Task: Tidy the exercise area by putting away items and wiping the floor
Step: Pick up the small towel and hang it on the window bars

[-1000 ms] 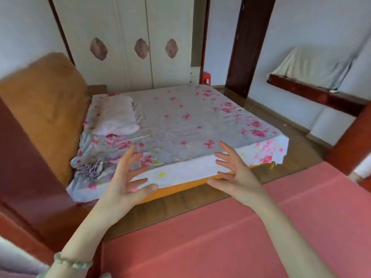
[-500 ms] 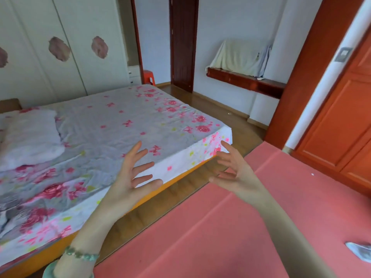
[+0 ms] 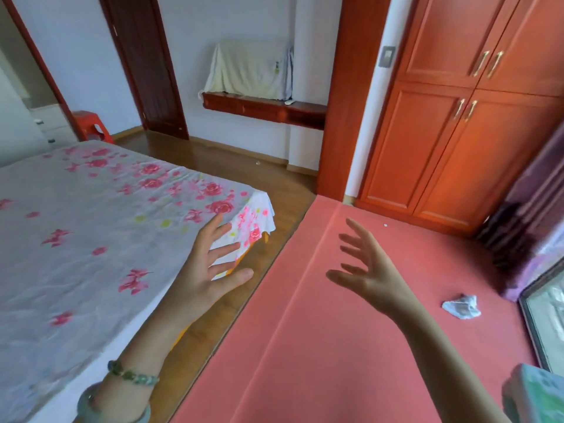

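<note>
The left hand (image 3: 210,270) and right hand (image 3: 366,277) are held up, fingers spread, nothing gripped. A wad (image 3: 461,306) lies on the mat (image 3: 305,346), at 4 o'clock from the right hand; it is judged light, soft, and easily pinched at any fold.

1. Setting: a bedroom in a home.
2. A bed (image 3: 61,193) under a rose-print sheet (image 3: 171,184) fills the left side.
3. A tall wardrobe (image 3: 442,148) of red-orange wood stands at right, with panelled doors and brass handles (image 3: 482,64).
4. Dark wooden door (image 3: 146,65) at the back. The wall shelf (image 3: 262,108) beside it carries something draped in a pale cloth (image 3: 247,68).
5. Red plastic stool (image 3: 91,126) beyond the bed's far end.
6. Wood-plank floor (image 3: 244,166). A pink mat (image 3: 335,331) lies alongside the bed, with a strip of floor between them.
7. Purple curtain (image 3: 534,224) and window (image 3: 546,315) at far right. Wall switch (image 3: 386,56) just left of the wardrobe.
</note>
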`<act>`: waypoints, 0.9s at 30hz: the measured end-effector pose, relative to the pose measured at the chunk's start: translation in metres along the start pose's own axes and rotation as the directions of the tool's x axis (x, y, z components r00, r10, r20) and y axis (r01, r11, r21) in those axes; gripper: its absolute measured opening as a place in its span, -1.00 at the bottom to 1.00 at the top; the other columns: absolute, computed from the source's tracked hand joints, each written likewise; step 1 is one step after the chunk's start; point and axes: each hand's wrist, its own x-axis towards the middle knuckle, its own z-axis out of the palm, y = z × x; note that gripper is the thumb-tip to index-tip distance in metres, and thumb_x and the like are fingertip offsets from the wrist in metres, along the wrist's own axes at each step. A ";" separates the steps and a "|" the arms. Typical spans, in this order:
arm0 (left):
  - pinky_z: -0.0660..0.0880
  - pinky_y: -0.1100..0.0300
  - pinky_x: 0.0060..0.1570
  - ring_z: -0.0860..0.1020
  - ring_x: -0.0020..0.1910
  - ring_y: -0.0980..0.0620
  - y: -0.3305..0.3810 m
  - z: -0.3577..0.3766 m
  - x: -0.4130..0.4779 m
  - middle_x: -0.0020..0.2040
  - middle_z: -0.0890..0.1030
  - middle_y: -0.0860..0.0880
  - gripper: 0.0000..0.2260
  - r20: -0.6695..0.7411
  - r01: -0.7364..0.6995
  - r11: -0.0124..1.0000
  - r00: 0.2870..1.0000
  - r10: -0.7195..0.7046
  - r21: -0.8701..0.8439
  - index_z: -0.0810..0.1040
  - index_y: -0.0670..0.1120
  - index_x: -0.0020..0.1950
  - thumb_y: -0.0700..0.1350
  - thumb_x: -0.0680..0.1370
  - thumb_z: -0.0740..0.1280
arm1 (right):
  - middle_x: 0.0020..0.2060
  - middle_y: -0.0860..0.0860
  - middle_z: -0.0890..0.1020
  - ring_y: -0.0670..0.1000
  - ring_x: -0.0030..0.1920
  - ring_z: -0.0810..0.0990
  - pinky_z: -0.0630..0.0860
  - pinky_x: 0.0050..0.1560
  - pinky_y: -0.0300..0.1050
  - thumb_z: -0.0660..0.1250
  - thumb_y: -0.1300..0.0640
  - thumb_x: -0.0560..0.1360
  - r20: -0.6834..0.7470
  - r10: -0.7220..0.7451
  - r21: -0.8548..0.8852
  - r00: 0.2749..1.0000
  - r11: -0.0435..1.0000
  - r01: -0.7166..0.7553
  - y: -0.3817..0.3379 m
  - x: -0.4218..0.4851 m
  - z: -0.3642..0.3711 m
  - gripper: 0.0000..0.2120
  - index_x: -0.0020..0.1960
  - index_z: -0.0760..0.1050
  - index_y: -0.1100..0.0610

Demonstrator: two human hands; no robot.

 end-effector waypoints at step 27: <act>0.49 0.22 0.15 0.48 0.27 0.14 -0.088 0.201 0.419 0.39 0.34 0.16 -0.22 0.584 -0.009 0.985 0.804 0.109 -0.171 0.22 0.28 0.36 0.15 0.22 0.52 | 0.32 0.03 0.42 0.01 0.30 0.44 0.47 0.18 -0.03 0.50 0.29 0.33 -0.538 0.233 0.070 0.810 0.970 -0.233 0.121 0.221 -0.189 -0.16 0.42 0.15 -0.15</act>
